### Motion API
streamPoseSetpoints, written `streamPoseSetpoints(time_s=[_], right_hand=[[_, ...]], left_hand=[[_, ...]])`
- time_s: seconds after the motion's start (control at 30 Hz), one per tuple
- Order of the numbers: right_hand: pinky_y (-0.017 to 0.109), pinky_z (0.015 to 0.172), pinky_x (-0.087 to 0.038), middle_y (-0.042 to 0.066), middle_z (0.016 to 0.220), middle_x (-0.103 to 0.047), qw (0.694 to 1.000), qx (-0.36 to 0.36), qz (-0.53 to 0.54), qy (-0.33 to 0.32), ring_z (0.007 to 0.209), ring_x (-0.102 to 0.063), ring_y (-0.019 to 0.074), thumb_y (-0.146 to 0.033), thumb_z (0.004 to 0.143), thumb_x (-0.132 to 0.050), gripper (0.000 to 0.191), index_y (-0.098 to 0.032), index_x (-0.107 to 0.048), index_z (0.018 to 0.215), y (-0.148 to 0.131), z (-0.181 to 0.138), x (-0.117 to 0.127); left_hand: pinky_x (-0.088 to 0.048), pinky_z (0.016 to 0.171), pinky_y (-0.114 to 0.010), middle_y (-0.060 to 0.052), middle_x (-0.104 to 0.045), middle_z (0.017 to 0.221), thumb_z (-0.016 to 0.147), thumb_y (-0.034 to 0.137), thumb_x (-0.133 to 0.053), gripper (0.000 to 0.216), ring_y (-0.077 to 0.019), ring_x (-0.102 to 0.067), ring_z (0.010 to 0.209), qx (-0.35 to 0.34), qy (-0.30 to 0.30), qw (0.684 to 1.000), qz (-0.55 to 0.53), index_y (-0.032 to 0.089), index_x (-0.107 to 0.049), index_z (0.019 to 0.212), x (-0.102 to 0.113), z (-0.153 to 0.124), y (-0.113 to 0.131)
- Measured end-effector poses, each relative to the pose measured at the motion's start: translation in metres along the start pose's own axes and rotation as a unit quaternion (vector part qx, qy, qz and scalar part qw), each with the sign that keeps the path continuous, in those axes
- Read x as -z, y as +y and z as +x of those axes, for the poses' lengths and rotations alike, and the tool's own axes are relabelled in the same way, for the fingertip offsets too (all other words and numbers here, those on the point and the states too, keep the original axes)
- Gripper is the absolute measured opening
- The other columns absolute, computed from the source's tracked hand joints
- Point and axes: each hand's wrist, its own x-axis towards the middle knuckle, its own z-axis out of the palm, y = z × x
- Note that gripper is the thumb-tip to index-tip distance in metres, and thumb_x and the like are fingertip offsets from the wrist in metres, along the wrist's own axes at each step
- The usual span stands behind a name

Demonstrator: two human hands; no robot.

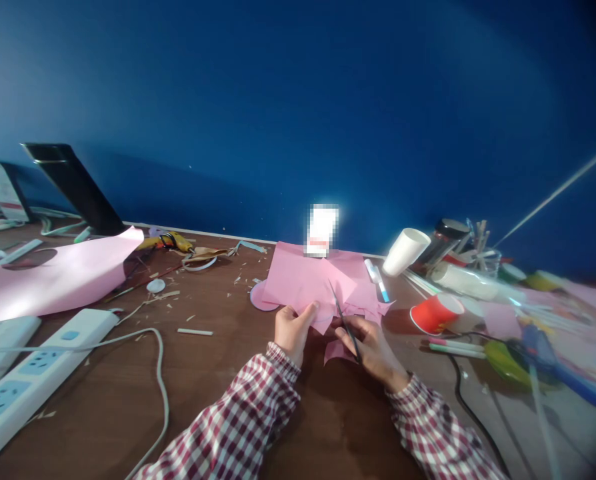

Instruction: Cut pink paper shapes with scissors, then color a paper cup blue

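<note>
My left hand (293,330) pinches the near edge of a piece of pink paper (303,313), thumb on top. From the right, my right hand (371,347) grips a pair of dark scissors (343,320), whose thin blade slants up and left across the paper. Parts of the handles are hidden by the fingers. Underneath and beyond both hands spreads a larger pink sheet (291,273). Pink offcuts lie around its right edge, and a small pink scrap (339,352) rests below the scissors.
Right of the sheet are a marker (377,280), a white paper cup (405,252) and a red cup (435,313), with cluttered craft supplies beyond. On the left lie a power strip (43,367), its cable and a curled pink sheet (68,277). A blue wall (228,133) rises behind.
</note>
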Motion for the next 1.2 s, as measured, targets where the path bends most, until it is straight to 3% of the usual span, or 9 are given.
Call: streamPoseSetpoints(time_s=[0.2,0.4,0.7,1.2], right_hand=[[0.028,0.061,-0.05,0.006,0.076,-0.068,1.0,0.006,-0.014,-0.008,0.074,-0.063,0.0216,-0.042,0.078,-0.063,0.029,-0.017,-0.067,0.091,-0.0013,-0.0007,-0.0007],[0.026,0.055,-0.047,0.004,0.072,-0.065,1.0,0.0,-0.005,-0.015,0.065,-0.06,0.0185,-0.041,0.078,-0.063,0.029,-0.017,-0.066,0.094,0.0004,-0.0016,-0.0007],[0.023,0.048,-0.042,0.001,0.067,-0.061,0.998,-0.027,0.049,-0.028,0.056,-0.054,0.014,-0.041,0.075,-0.067,0.033,-0.016,-0.063,0.097,0.0037,-0.0013,-0.003],[0.024,0.049,-0.042,0.002,0.068,-0.062,1.0,-0.02,0.02,-0.011,0.055,-0.054,0.0144,-0.041,0.077,-0.064,0.03,-0.017,-0.064,0.095,-0.0002,-0.0014,-0.0023]], left_hand=[[-0.045,0.048,-0.025,-0.002,-0.061,0.052,0.058,0.036,-0.076,0.031,-0.0131,-0.056,0.047,0.002,0.015,1.0,-0.011,0.009,-0.065,0.069,-0.001,0.0007,0.0009],[-0.046,0.052,-0.025,-0.007,-0.067,0.065,0.059,0.039,-0.075,0.035,-0.0151,-0.06,0.057,-0.022,0.017,1.0,0.013,0.008,-0.067,0.072,0.0032,0.0043,-0.0042],[-0.048,0.057,-0.027,-0.008,-0.068,0.066,0.06,0.038,-0.075,0.036,-0.0176,-0.062,0.062,-0.021,0.01,0.999,0.046,0.007,-0.068,0.075,0.0037,0.0019,-0.0041],[-0.047,0.055,-0.026,-0.005,-0.066,0.061,0.06,0.037,-0.075,0.033,-0.0146,-0.059,0.055,-0.019,0.014,0.999,0.039,0.008,-0.069,0.075,0.0021,0.0005,-0.0035]])
